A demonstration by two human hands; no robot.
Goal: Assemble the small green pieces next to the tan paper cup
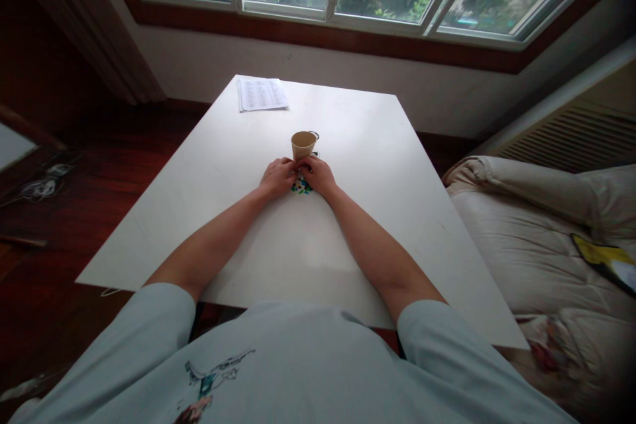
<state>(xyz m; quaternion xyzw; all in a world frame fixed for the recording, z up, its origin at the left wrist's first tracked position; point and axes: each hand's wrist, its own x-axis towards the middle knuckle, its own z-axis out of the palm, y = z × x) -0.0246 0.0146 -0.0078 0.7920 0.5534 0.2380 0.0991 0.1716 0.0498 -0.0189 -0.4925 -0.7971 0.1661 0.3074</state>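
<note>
A tan paper cup (303, 143) stands upright on the white table, its mouth facing up. Just in front of it lies a small pile of green, blue and white bead-like pieces (301, 188). My left hand (279, 176) rests at the pile's left side, its fingers bent inward and closed. From the right, my right hand (318, 175) meets it with curled fingers close to the cup's base. Whatever the fingertips hold is too small to make out. A thin dark loop (316, 136) shows at the cup's right rim, and a small dark item behind my right hand is mostly hidden.
Printed paper sheets (262, 94) lie at the far left corner of the white table (377, 146). A beige sofa (527, 238) with a yellow-and-black item (603, 258) stands to the right. Beyond the table is a wall with windows; cables (47, 182) lie at the left.
</note>
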